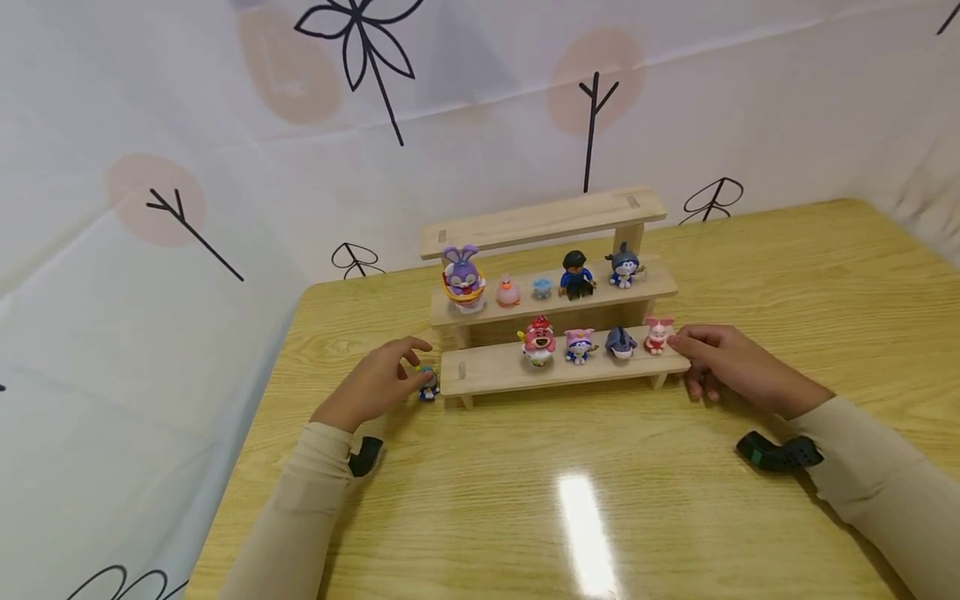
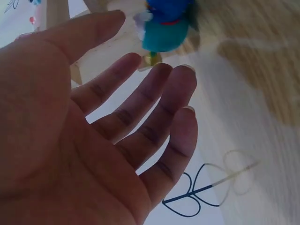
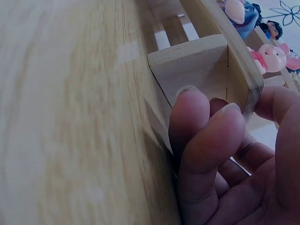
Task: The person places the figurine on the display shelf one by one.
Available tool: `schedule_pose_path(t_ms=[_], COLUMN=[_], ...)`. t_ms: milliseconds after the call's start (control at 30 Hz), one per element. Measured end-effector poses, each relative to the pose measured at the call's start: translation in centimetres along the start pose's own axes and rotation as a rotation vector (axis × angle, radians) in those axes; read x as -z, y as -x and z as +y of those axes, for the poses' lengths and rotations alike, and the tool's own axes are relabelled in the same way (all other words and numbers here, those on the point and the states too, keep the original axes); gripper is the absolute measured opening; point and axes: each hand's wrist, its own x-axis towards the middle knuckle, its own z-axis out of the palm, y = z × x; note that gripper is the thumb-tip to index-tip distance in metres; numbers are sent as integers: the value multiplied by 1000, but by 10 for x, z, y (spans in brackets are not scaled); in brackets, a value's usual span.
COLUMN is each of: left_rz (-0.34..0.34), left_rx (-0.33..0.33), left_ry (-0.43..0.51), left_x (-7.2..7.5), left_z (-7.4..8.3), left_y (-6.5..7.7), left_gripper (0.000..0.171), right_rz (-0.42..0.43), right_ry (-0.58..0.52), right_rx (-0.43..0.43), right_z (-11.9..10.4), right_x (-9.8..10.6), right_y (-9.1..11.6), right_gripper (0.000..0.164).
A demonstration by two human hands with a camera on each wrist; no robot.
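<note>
A three-tier wooden display shelf (image 1: 487, 377) stands on the table with small toy figures on its two lower steps. My right hand (image 1: 738, 368) holds the right end of the lowest step, thumb at the board's corner and fingers curled below beside the leg (image 3: 197, 63). Right by that thumb sits a pink piglet figure (image 1: 656, 337). At the shelf's left end, a small blue figure (image 1: 428, 383) stands on the tabletop. Around it my left hand (image 1: 371, 387) is loosely bent; the left wrist view shows the figure (image 2: 165, 35) beyond the fingertips, with a gap between.
Along the lowest step are a red bear (image 1: 538, 342), a pink-hooded figure (image 1: 579, 346) and a donkey (image 1: 620, 342). A purple rabbit (image 1: 463, 282) and several other figures occupy the middle step. Behind the wooden table (image 1: 480, 500) hangs a patterned white cloth (image 1: 480, 150).
</note>
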Motion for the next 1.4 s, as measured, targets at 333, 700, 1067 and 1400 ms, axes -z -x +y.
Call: schedule_pose_path(t_ms=[333, 700, 1067, 1400], left_rz=[-59, -99, -114, -59], left_rx=[17, 10, 6, 11], left_ry=[-19, 19, 31, 34], left_x=[-7, -8, -2, 10], left_z=[-9, -9, -10, -6], left_y=[-2, -1, 4, 5], left_gripper=[42, 35, 31, 29], right_rz=[-3, -8, -10, 10], right_ry=[-7, -28, -39, -24], right_rx=[-2, -8, 3, -3], right_z=[0, 1, 0, 0], right_x=[0, -1, -3, -1], right_y=[1, 2, 1, 1], right_gripper=[46, 45, 45, 46])
